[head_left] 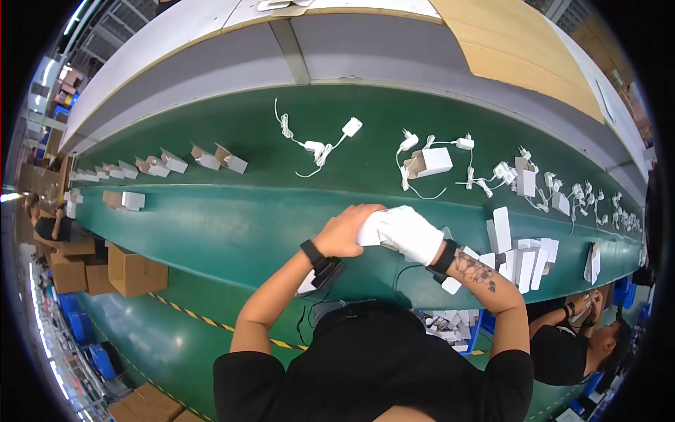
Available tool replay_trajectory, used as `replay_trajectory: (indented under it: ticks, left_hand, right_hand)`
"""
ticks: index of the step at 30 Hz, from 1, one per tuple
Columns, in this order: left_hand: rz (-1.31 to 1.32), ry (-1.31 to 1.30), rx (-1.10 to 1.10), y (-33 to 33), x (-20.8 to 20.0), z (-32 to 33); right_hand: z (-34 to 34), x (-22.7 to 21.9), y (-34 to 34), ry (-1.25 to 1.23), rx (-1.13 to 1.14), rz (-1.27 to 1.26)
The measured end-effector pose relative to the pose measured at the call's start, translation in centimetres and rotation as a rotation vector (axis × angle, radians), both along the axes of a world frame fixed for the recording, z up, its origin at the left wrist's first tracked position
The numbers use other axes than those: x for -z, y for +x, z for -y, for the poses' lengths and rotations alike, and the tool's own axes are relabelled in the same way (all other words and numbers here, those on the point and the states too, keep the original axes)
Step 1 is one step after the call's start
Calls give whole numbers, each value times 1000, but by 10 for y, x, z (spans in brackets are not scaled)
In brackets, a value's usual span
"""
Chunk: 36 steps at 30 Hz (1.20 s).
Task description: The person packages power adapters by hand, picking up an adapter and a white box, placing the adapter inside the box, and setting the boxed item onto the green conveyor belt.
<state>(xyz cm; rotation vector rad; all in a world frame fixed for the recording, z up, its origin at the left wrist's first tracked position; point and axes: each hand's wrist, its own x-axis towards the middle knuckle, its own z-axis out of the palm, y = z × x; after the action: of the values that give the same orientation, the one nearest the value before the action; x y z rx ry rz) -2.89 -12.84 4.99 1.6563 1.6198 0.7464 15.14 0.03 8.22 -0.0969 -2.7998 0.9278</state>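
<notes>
Over the green desk [211, 218], the person's left hand [351, 228] curls around the nine o'clock end of a small white box [369, 233]. The right hand [411, 233], in a white glove, meets the box at its three o'clock side; white blends into white there, so I cannot tell how firmly its fingers close. The box sits between the two hands, touching both.

Taking the held box as the clock's centre, an open white box [437, 161] lies at one o'clock, its brown inside showing, with white chargers [408, 142] and their cables around it. More chargers lie at eleven o'clock. At ten, a row of open boxes [174, 161] runs along the desk; their contents are too small to tell. Toward four, white boxes [526, 269] stand bunched together. At five, below the desk, a blue bin [475, 333] holds a jumble of white pieces.
</notes>
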Motion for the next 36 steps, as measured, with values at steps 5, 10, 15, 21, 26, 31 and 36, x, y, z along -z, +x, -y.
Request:
replay_trajectory:
  ticks: [5, 10, 15, 21, 26, 31, 36]
  left_hand:
    - [159, 73, -115, -11, 8, 8]
    - [-41, 135, -288, -46, 22, 0]
    - [-25, 433, -880, -177, 104, 39]
    - [313, 457, -1040, -270, 183, 41]
    - [50, 431, -1264, -211, 134, 49]
    - [1072, 107, -933, -101, 87, 62]
    - [2239, -140, -760, -31, 69, 3]
  right_hand:
    - [-2, -7, -21, 11, -1, 42]
    - [0, 29, -100, 211, -99, 315]
    - [-48, 70, -203, 143, 276, -237]
    - [-65, 147, -322, 793, -399, -249]
    - [-103, 181, -321, 735, -272, 317]
    - [-104, 111, -277, -251, -26, -287]
    - [-35, 13, -149, -1094, 167, 85]
